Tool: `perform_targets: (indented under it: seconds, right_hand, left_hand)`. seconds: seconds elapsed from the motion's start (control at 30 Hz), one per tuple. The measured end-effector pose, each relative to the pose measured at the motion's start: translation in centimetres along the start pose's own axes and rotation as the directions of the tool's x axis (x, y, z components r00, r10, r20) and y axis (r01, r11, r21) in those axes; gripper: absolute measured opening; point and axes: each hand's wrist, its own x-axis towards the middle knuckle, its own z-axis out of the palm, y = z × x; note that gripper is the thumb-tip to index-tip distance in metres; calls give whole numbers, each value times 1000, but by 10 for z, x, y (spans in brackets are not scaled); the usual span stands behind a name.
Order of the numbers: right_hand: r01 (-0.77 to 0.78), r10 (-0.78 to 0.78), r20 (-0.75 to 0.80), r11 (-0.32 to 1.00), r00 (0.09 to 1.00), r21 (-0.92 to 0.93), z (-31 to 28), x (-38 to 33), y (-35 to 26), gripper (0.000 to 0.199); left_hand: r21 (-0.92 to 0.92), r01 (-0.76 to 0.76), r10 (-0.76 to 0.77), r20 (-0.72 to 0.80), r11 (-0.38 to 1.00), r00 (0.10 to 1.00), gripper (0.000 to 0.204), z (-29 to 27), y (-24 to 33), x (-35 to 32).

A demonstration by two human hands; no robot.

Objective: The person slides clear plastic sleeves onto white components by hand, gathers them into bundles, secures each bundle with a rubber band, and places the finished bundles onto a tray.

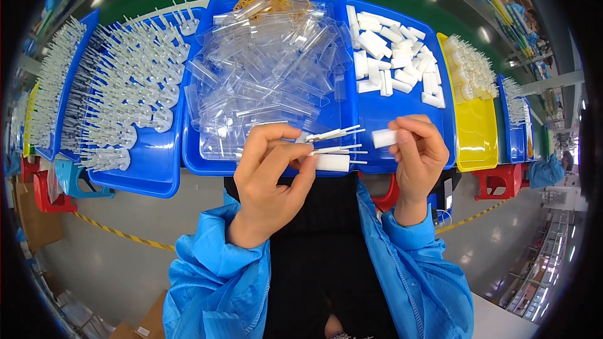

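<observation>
Several thin white sticks (pixel 339 132) point to the right out of my left hand (pixel 267 172), whose fingers are closed around their left ends. A white foam-like block (pixel 333 162) lies among the lower sticks, next to my left fingertips. My right hand (pixel 418 150) pinches another white block (pixel 381 138) between thumb and fingers, a short gap from the stick tips. Both hands hover over the near edges of two blue trays. Clear plastic sleeves (pixel 270 75) fill the middle tray (pixel 193 158). Loose white blocks (pixel 402 56) lie in the blue tray on the right (pixel 402 113).
At left, a blue tray (pixel 157 172) holds many white stick pieces with round bases (pixel 138 69). Orange rubber bands (pixel 270 3) lie behind the sleeves. A yellow tray (pixel 475 138) with more white stick pieces (pixel 471 66) stands at right. Red stools (pixel 499 182) are below.
</observation>
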Motion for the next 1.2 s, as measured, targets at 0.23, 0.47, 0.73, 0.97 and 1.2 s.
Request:
perform_targets:
  seconds: [0.23, 0.47, 0.73, 0.97, 1.2]
  right_hand:
    - [-174, 174, -8, 983, 985, -52, 9, -1, 0, 22]
    - [-134, 132, -54, 990, 990, -40, 9, 0, 2, 13]
    - [-154, 151, 36, 936, 988, 317, 21, 3, -11, 28]
    - [-58, 67, -18, 947, 998, 317, 16, 1, -15, 24]
    - [-81, 77, 30, 986, 997, 146, 41, -9, -14, 21]
  left_hand:
    - [16, -50, 49, 15, 999, 999, 15, -1, -3, -1]
    - [11, -45, 45, 27, 999, 999, 14, -1, -2, 0]
    - [37, -48, 48, 7, 998, 999, 14, -1, -1, 0]
    - [22, -9, 10, -19, 1000, 1000, 15, -2, -1, 0]
    - [2, -123, 123, -25, 992, 992, 17, 6, -2, -2]
